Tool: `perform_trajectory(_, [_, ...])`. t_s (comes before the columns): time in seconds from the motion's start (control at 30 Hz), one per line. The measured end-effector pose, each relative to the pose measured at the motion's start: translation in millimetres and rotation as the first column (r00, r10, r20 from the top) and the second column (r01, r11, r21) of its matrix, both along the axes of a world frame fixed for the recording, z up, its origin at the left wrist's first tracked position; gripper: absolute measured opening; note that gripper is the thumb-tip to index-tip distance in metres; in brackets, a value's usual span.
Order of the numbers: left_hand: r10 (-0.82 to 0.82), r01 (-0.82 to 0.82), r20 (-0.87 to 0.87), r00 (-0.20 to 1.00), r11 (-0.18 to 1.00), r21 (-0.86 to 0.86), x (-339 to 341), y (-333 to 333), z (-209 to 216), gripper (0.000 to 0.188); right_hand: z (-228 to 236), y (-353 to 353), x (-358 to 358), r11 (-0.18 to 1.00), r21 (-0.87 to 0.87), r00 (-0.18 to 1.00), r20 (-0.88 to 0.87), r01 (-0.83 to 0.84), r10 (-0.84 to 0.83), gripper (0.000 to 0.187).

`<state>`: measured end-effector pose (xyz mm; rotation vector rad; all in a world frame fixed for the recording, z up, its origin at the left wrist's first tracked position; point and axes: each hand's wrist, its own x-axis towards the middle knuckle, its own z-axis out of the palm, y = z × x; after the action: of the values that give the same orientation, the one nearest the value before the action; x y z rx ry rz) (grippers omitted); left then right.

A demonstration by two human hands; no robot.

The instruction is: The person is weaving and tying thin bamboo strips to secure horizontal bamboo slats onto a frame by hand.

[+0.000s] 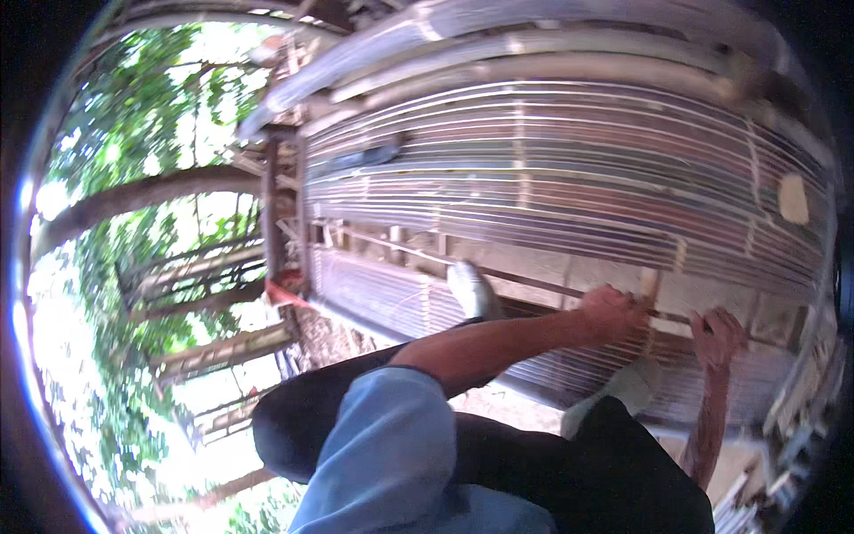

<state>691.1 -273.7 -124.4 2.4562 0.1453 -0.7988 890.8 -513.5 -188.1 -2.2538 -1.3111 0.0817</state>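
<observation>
A long, thin brown strip (541,284), perhaps bamboo or wood, runs left to right across a gap in a slatted bench-like structure (569,151). My left hand (614,316) is closed around it, beside a short pale upright piece of wood (651,287). On the other side of that upright, my right hand (719,336) has its fingers curled over the same strip. Both hands are slightly blurred, and the undersides of the fingers are hidden. Thin slats lie below my forearms.
Thick bamboo poles (498,44) line the far edge. A dark, long object (365,158) and a pale block (793,198) lie on the slats. My light-coloured footwear (471,289) rests near the gap. Trees and wooden frames (213,276) stand at left.
</observation>
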Motion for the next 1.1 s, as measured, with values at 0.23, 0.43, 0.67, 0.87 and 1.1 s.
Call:
perform_trajectory(0.23, [0.189,-0.219,0.259,0.947,0.972,0.089,-20,-7,4,0.045,40,26,10,0.972,-0.199,0.977,-0.196,-0.123,0.083,0.033])
perform_trajectory(0.43, [0.073,-0.092,0.201,0.977,0.992,0.087,-54,37,29,0.039,37,40,21,0.986,-0.105,0.989,-0.082,-0.129,0.121,0.042])
perform_trajectory(0.67, [0.155,-0.150,0.089,0.984,0.986,-0.067,-42,11,15,0.029,52,9,34,0.966,-0.243,0.974,-0.222,-0.093,0.038,0.027])
perform_trajectory(0.87, [0.279,-0.329,0.528,0.802,0.944,0.001,-88,33,-18,0.024,70,52,24,0.980,-0.196,0.997,-0.076,-0.029,0.015,0.037])
perform_trajectory(1.1, [0.128,-0.217,0.524,0.842,0.970,0.112,-84,38,-10,0.020,51,36,2,0.997,-0.029,0.997,-0.039,-0.067,0.066,0.035])
